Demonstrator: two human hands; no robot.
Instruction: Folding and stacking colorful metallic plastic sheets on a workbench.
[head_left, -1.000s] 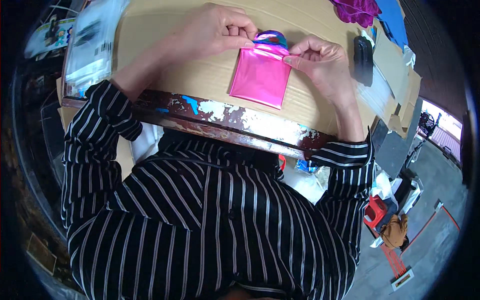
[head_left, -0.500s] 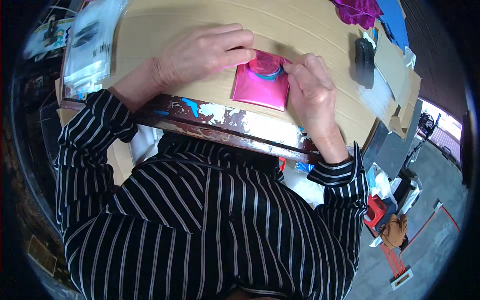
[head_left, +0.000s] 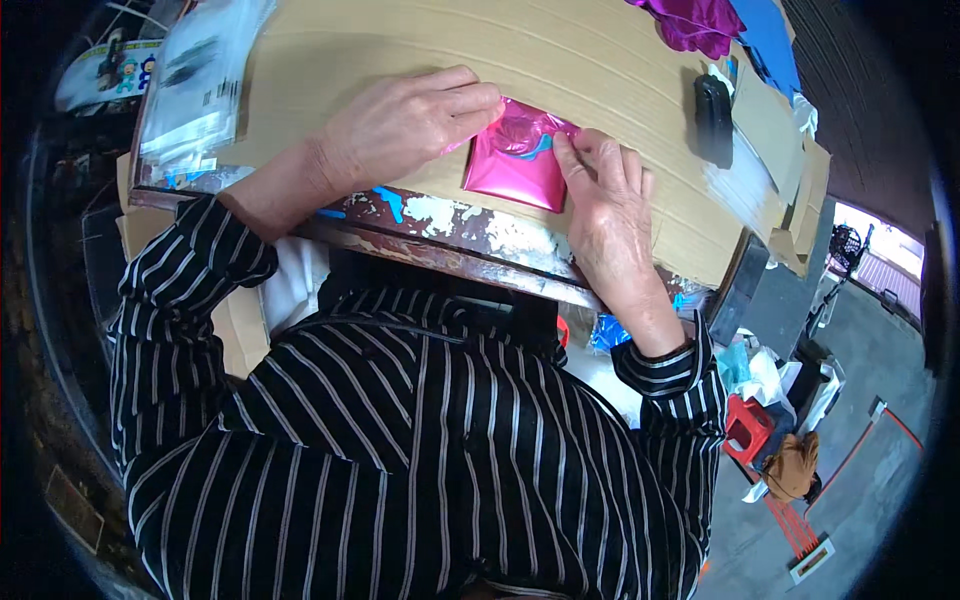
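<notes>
A shiny pink packet [head_left: 515,183] lies flat on the cardboard, close to the table's near edge. Wrinkled, see-through pink film covers its upper part, and a small blue strip [head_left: 541,147] shows beside that film. My left hand [head_left: 415,118] pinches the packet's upper left corner between thumb and fingers. At the upper right side, my right hand [head_left: 605,200] has its thumb and index finger closed on the packet's edge, near the blue strip. What lies inside the packet cannot be made out.
Cardboard [head_left: 600,60] covers the worn table, whose paint is chipped along the near edge [head_left: 430,222]. Clear plastic bags [head_left: 190,100] lie at the left. At the right are a black object [head_left: 713,120] and crumpled purple material [head_left: 695,25]. A red stool [head_left: 748,425] stands on the floor.
My right hand has shifted slightly down and left along the packet. The film, rounded before, now looks more creased, and less blue shows. My left hand keeps its pinch.
</notes>
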